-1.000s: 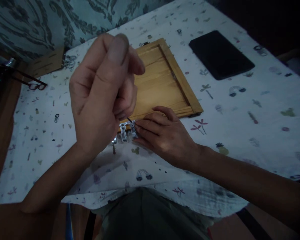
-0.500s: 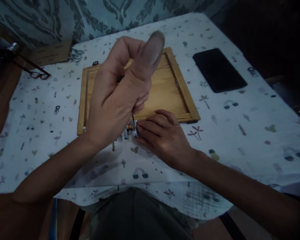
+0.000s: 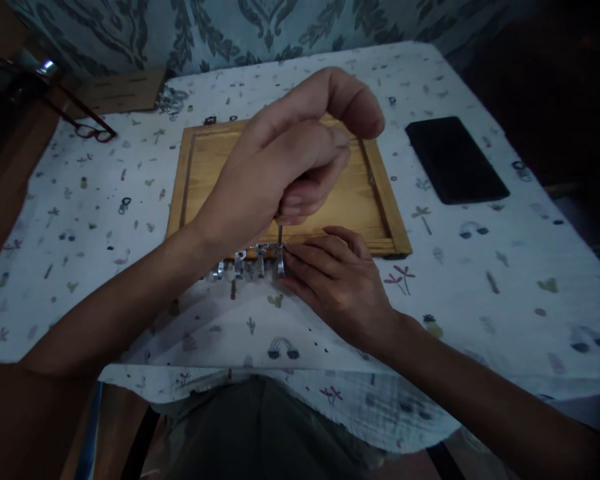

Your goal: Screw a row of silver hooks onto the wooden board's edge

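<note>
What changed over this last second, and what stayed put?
The left hand rolled over: its thumb, sticking up before, now curls forward, and the small tool it grips went from slanted to upright, tip on the metal hooks. The right hand kept its fingertips at the hooks; wooden board, phone and glasses lie as before.

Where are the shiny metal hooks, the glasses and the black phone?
metal hooks (image 3: 239,261): head view, on one hook in the row.
glasses (image 3: 94,132): head view, on the front of the frame.
black phone (image 3: 455,160): head view, on the middle of its dark face.
</note>
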`<state>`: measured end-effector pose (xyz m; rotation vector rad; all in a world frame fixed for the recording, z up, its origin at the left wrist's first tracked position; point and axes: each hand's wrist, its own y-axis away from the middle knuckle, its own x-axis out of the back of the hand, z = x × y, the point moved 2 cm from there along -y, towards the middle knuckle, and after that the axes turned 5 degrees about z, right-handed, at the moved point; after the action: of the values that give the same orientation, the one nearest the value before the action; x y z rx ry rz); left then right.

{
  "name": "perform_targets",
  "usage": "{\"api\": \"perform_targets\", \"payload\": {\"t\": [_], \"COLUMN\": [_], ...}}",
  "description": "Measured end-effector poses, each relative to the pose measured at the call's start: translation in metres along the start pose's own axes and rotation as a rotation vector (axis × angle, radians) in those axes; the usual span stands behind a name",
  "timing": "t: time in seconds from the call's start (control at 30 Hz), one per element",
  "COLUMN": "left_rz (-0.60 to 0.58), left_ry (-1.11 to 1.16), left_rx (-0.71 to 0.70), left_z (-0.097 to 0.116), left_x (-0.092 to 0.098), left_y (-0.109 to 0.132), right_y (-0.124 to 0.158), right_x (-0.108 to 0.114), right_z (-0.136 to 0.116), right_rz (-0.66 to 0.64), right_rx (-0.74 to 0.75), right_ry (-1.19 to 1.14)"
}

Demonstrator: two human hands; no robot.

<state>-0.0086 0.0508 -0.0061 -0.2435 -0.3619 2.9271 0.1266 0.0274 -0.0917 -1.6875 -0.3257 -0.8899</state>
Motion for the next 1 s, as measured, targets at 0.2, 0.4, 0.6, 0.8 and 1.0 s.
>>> {"api": "perform_targets", "payload": {"t": [0.2, 0.4, 0.6, 0.8, 1.0], "left_rz": [0.276, 0.277, 0.19, 0.012, 0.093], "left_ry": [-0.054, 0.098, 0.13, 0.101, -0.032], "left_rx": [-0.137, -0.186, -0.162, -0.08, -0.055], "left_z": [-0.007, -0.008, -0.013, -0.007, -0.005], "left_x": [-0.002, -0.011, -0.012, -0.006, 0.001], "left_y": [0.004, 0.004, -0.003, 0.0, 0.001], "right_y": [0.0, -0.001, -0.001, -0.001, -0.001], "right_x": [0.0, -0.001, 0.0, -0.001, -0.001], "right_z": [-0.001, -0.001, -0.002, -0.002, -0.002], "right_rz": [0.007, 0.008, 0.008, 0.015, 0.024], "right_rx": [-0.012, -0.015, -0.002, 0.002, 0.004], "right_ry": [-0.028, -0.022, -0.015, -0.005, 0.006]}}
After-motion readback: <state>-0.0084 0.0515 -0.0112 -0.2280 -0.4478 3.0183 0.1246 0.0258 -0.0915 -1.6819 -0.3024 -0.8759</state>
